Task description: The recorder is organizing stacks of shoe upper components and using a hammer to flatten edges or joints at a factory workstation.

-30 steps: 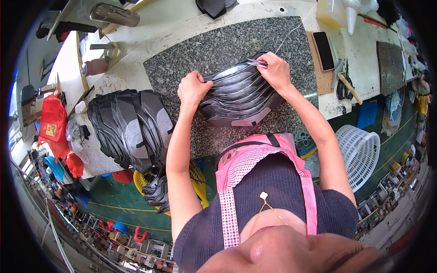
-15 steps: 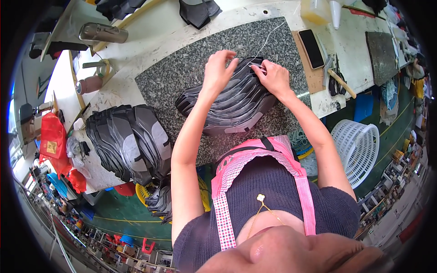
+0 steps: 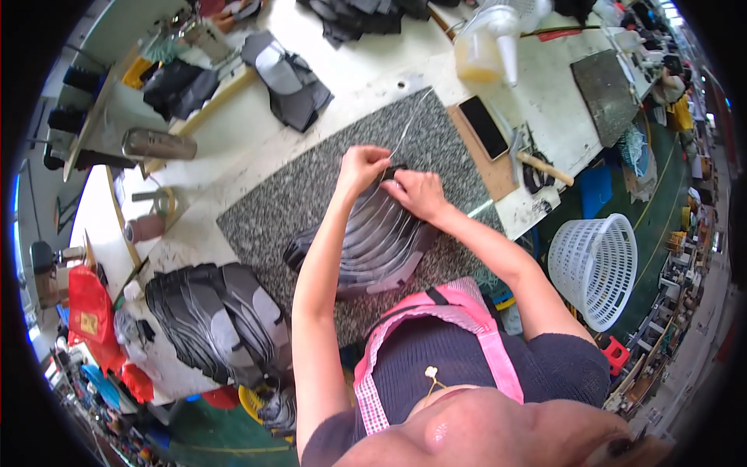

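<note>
A fanned bundle of dark grey and black shoe-upper pieces (image 3: 389, 247) lies on a speckled stone slab (image 3: 264, 210) in front of me. My left hand (image 3: 364, 168) is at the bundle's far end, its fingertips pinched on a thin white string (image 3: 405, 128). That string trails over the slab toward its far corner. Close by on the right, my right hand (image 3: 420, 193) is curled with its fingers on the bundle's far end; its fingertips are partly hidden. Left of the slab lies a second bundle of similar pieces (image 3: 222, 319).
Right of the slab lie a phone (image 3: 483, 128), a hammer (image 3: 545, 168) and black-handled scissors (image 3: 537, 177). A bottle of yellowish liquid (image 3: 478, 58) stands farther back. At left are a metal cylinder (image 3: 159, 145) and a red bag (image 3: 93, 319). A white basket (image 3: 593, 268) sits low at right.
My left hand has gone from loosely spread fingers to a pinch on the string. Both hands stay at the bundle's far end. The whole view has shifted, showing more of the table's far side.
</note>
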A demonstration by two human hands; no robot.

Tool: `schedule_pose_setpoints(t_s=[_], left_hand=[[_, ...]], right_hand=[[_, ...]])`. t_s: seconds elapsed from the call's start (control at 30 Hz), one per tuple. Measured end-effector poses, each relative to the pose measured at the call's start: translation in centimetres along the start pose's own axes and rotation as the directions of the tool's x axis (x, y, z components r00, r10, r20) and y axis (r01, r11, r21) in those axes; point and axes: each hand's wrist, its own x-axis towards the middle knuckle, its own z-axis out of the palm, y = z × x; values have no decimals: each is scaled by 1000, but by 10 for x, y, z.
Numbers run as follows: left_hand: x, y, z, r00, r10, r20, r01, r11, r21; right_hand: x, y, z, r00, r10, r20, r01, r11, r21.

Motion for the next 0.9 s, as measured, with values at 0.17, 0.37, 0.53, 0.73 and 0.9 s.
schedule_pose_setpoints(t_s=[0.17, 0.37, 0.53, 0.73, 0.9], left_hand=[[-27, 13, 1, 999, 18, -46, -20, 999, -37], [-46, 28, -3, 995, 19, -95, -18, 1000, 13], [-47, 25, 0, 997, -23, -78, 21, 999, -33], [-49, 31, 1, 998, -18, -64, 15, 999, -42], [-51, 21, 6, 996, 17, -87, -23, 998, -66]], right_hand=[[-14, 16, -31, 949, 258, 180, -299, 917, 263], [17, 54, -53, 749, 431, 504, -616, 171, 769], [37, 54, -58, 755, 451, 476, -613, 226, 757], [55, 49, -64, 795, 483, 367, -535, 275, 798], [69, 45, -68, 844, 480, 239, -452, 395, 800]])
